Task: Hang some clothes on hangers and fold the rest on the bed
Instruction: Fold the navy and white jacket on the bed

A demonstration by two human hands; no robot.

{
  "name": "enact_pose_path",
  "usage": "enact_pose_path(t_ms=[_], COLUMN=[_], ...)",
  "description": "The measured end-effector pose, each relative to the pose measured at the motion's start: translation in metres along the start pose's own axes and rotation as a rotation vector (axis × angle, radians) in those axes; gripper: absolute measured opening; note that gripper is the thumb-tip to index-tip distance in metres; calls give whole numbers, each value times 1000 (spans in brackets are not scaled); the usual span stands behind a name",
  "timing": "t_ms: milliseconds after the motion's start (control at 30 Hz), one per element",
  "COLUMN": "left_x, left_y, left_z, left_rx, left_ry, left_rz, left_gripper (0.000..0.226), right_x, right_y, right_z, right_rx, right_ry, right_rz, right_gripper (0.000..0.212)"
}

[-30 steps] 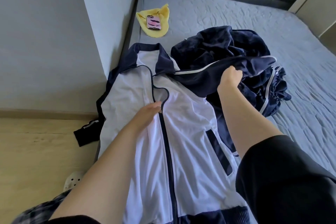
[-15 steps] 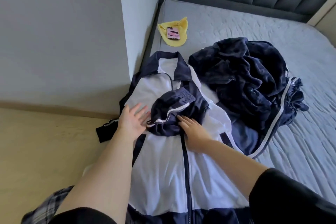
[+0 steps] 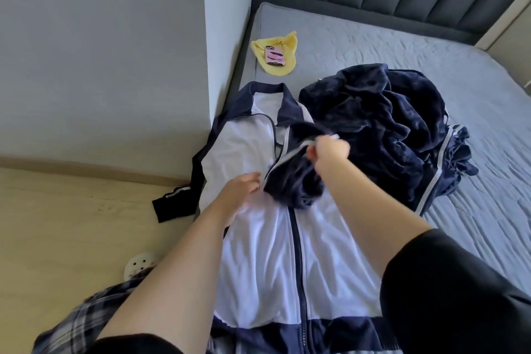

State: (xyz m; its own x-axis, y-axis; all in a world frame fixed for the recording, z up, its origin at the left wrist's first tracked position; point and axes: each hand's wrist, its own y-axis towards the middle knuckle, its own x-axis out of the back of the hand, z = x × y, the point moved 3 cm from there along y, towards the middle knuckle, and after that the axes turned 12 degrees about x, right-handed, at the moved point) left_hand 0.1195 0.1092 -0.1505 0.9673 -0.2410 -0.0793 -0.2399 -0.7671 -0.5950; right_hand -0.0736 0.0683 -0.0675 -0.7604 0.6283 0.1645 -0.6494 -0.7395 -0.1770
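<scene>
Mid-fold on white jacket, flat and zipped at near edge of bed.
Pinched in right hand: navy sleeve, lifted over chest; left hand loosely open, resting beside it. Nothing folded yet; navy heap alongside still crumpled, no hangers in view.

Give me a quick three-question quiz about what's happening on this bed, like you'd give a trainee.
1. True or false: the white jacket lies front up on the bed.
2. What does the right hand grip? A) a navy sleeve B) a hanger C) a pillow
3. Fill in: the pink phone lies on a ____ cloth.

Key: 1 true; 2 A; 3 yellow.
</scene>
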Motion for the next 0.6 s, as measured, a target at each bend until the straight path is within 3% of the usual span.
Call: enact_pose_path(t_ms=[67,100,167,267,333,433,500,600], left_x=[-1,-4,-15,-29,-35,-41,-43,-43], left_y=[4,6,12,24,29,39,46,57], left_z=[-6,-8,-10,-5,-2,4,12,20], left_rx=[-63,-81,-109,-111,-158,-214,-157,-99], left_ry=[100,157,283,418,572,886,1011,1136], left_rz=[-80,-86,-100,-169,-226,-332,-346,-324], left_gripper=[41,45,50,53,50,60,73,82], right_x=[25,37,42,18,-8,-32,-34,-38], right_y=[22,32,37,20,10,15,18,24], right_z=[39,50,53,28,1,-42,-60,-73], right_rx=[230,255,270,463,544,404,336,395], right_ry=[379,468,367,-19,-355,-883,-1065,-1142], right_rz=[-303,-410,-403,-226,68,516,642,702], right_gripper=[22,29,44,28,24,19,28,46])
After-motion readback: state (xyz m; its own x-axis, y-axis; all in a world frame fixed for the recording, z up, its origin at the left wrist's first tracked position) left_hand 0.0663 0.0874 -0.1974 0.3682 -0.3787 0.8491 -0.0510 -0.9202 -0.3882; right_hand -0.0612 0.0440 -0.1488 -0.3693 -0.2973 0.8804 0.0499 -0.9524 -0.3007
